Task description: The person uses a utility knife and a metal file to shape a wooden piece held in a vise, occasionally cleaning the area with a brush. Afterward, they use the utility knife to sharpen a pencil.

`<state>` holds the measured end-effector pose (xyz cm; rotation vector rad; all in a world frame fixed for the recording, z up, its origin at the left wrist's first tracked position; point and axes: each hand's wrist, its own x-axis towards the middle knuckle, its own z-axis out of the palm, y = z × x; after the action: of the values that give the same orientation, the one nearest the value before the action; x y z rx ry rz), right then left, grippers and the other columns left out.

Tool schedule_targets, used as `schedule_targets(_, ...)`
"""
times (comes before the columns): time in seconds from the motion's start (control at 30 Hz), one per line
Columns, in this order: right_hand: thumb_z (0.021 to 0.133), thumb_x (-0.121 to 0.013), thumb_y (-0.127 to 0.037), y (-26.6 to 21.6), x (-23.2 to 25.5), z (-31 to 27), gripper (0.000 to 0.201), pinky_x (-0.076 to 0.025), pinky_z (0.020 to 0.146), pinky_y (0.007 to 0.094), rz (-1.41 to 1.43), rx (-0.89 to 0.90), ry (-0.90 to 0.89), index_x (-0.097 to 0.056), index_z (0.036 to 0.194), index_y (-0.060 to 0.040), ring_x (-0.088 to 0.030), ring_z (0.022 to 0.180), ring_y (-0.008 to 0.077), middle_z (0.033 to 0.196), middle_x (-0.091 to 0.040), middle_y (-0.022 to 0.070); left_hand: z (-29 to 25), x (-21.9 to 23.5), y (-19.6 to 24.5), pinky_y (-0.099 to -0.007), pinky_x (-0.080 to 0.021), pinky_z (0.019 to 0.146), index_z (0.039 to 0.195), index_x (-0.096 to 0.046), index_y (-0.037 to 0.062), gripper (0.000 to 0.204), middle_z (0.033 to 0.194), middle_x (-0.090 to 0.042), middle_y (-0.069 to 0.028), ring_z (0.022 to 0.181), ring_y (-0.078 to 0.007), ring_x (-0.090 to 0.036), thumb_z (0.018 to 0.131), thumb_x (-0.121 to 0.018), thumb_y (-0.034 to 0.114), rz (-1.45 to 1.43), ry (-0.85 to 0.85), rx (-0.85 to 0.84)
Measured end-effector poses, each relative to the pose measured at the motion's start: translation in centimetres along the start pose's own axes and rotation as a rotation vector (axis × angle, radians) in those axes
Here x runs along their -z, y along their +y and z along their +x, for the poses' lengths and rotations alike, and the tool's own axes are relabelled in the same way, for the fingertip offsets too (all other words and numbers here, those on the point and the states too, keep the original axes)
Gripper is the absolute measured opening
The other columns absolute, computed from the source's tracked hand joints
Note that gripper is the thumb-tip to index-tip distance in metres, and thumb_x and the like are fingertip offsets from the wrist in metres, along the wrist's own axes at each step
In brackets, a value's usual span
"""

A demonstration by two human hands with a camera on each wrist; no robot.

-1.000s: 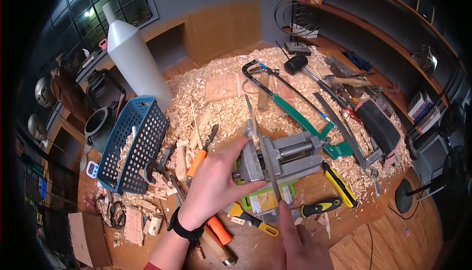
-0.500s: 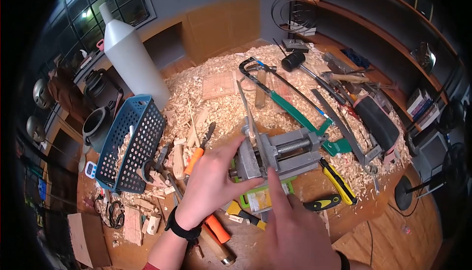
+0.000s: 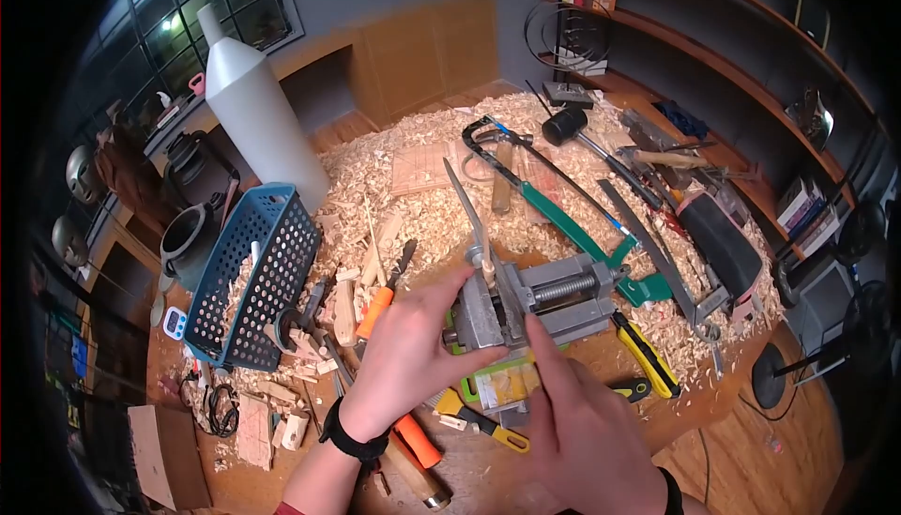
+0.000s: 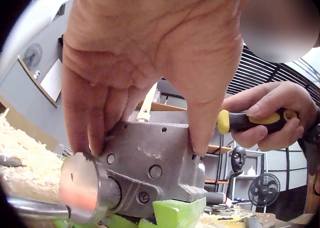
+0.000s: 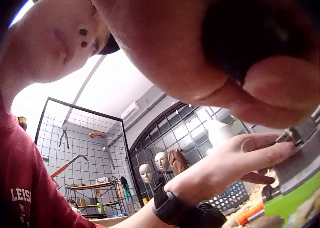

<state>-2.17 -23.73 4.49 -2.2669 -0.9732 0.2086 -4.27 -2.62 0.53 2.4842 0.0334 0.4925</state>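
Note:
A grey metal bench vise (image 3: 572, 304) stands on the workbench with a small pale wooden piece (image 4: 146, 108) upright in its jaws. My left hand (image 3: 405, 341) spans the vise's near-left jaw, thumb on one side and fingers on the other, gripping it. With my right hand (image 3: 591, 426) I hold a file by its black-and-yellow handle (image 4: 257, 122), index finger stretched along it. The long grey file (image 3: 462, 194) lies across the vise top beside the wooden piece, its narrow tip pointing away from me. The right wrist view shows mostly my palm.
Wood shavings (image 3: 375, 173) cover the far bench. A green-handled hacksaw (image 3: 563, 219) and black mallet (image 3: 566, 126) lie beyond the vise, a yellow-black utility knife (image 3: 649, 355) to its right. A blue basket (image 3: 258, 271) stands left; an orange-handled tool (image 3: 418, 440) lies near my left wrist.
The right hand pushes the file forward along the wooden piece, then shifts slightly right while the file's tip swings left. The left hand stays on the vise.

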Motion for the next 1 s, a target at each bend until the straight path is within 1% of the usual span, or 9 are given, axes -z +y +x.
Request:
schedule_targets(0.03, 0.095, -0.053, -0.003, -0.1, 0.3, -0.5, 0.064, -0.054, 0.074, 0.0524, 0.095, -0.059, 0.016, -0.034, 0.156, -0.0004, -0.067, 0.087, 0.0486, 0.103, -0.066, 0.0346, 0.0, 0.0, 0.0, -0.0424, -0.057, 0.083, 0.133, -0.057, -0.0055, 0.08, 0.104, -0.07, -0.0275, 0.096, -0.0404, -0.071, 0.071, -0.09, 0.032, 0.003, -0.008, 0.012)
schedule_targets(0.2, 0.094, -0.054, -0.004, 0.4, 0.1, -1.4, 0.061, -0.055, 0.082, 0.0503, 0.149, -0.11, 0.119, -0.039, 0.153, -0.0027, -0.066, 0.097, 0.0483, 0.113, -0.066, 0.0336, 0.2, 0.4, 0.7, -0.0421, -0.057, 0.085, 0.133, -0.059, -0.0027, 0.08, 0.106, -0.071, -0.0268, 0.098, -0.0396, -0.071, 0.069, -0.091, 0.035, -0.033, -0.074, 0.126)
schedule_targets(0.37, 0.094, -0.054, -0.004, 0.1, 0.2, -1.9, 0.06, -0.055, 0.082, 0.0491, 0.104, -0.089, 0.106, -0.041, 0.153, -0.0036, -0.067, 0.1, 0.047, 0.118, -0.066, 0.032, 0.0, 0.0, 0.2, -0.0421, -0.057, 0.086, 0.134, -0.058, -0.0025, 0.081, 0.108, -0.071, -0.0266, 0.1, -0.0386, -0.072, 0.069, -0.091, 0.034, -0.015, -0.036, 0.066)
schedule_targets(0.47, 0.095, -0.054, -0.004, 0.0, 0.1, -1.9, 0.06, -0.055, 0.078, 0.0487, 0.118, -0.079, 0.085, -0.041, 0.153, -0.0046, -0.068, 0.093, 0.0453, 0.114, -0.066, 0.031, 0.1, 0.0, 0.3, -0.0408, -0.057, 0.085, 0.136, -0.058, -0.0023, 0.083, 0.109, -0.072, -0.0248, 0.096, -0.0368, -0.072, 0.069, -0.091, 0.035, -0.004, -0.04, 0.049)
schedule_targets(0.63, 0.096, -0.053, -0.005, -0.8, 1.2, -3.0, 0.061, -0.053, 0.067, 0.0496, 0.07, -0.136, -0.038, -0.038, 0.155, -0.0046, -0.065, 0.075, 0.0434, 0.096, -0.065, 0.0276, 0.0, -0.1, 0.2, -0.0386, -0.056, 0.079, 0.138, -0.057, -0.0019, 0.085, 0.108, -0.073, -0.0215, 0.087, -0.0337, -0.071, 0.069, -0.092, 0.035, 0.018, -0.041, 0.047)
schedule_targets(0.73, 0.096, -0.052, -0.007, -0.1, 0.3, -4.1, 0.061, -0.052, 0.064, 0.0495, 0.042, -0.036, 0.063, -0.037, 0.155, -0.0021, -0.064, 0.072, 0.0436, 0.093, -0.064, 0.0269, 0.1, 0.0, 0.1, -0.0386, -0.056, 0.078, 0.139, -0.057, -0.0018, 0.086, 0.106, -0.072, -0.0219, 0.087, -0.034, -0.071, 0.069, -0.092, 0.035, 0.033, -0.027, 0.012)
schedule_targets(0.87, 0.097, -0.052, -0.008, -0.6, 0.7, -1.7, 0.062, -0.052, 0.063, 0.0497, 0.122, -0.09, -0.014, -0.035, 0.155, 0.0002, -0.064, 0.07, 0.0435, 0.094, -0.064, 0.0271, -0.1, -0.1, 0.1, -0.0397, -0.056, 0.079, 0.139, -0.056, -0.0017, 0.086, 0.104, -0.072, -0.0227, 0.088, -0.0356, -0.071, 0.07, -0.091, 0.034, 0.015, -0.063, 0.073)
schedule_targets(0.93, 0.096, -0.053, -0.009, 0.0, -0.2, -0.7, 0.064, -0.052, 0.063, 0.0496, 0.09, 0.012, -0.016, -0.032, 0.156, 0.0014, -0.064, 0.069, 0.044, 0.095, -0.064, 0.0275, 0.0, -0.1, 0.1, -0.0402, -0.055, 0.078, 0.139, -0.056, -0.0016, 0.085, 0.104, -0.072, -0.0227, 0.088, -0.0358, -0.071, 0.07, -0.091, 0.034, 0.041, -0.045, 0.03)
schedule_targets(1.0, 0.095, -0.053, -0.008, -1.1, 0.0, -2.5, 0.065, -0.052, 0.063, 0.0489, 0.038, -0.032, 0.001, -0.032, 0.156, 0.002, -0.064, 0.069, 0.0436, 0.094, -0.064, 0.0276, 0.0, 0.0, 0.1, -0.0406, -0.055, 0.078, 0.139, -0.056, -0.0015, 0.085, 0.103, -0.072, -0.0228, 0.088, -0.036, -0.071, 0.07, -0.091, 0.033, 0.063, -0.023, 0.001)
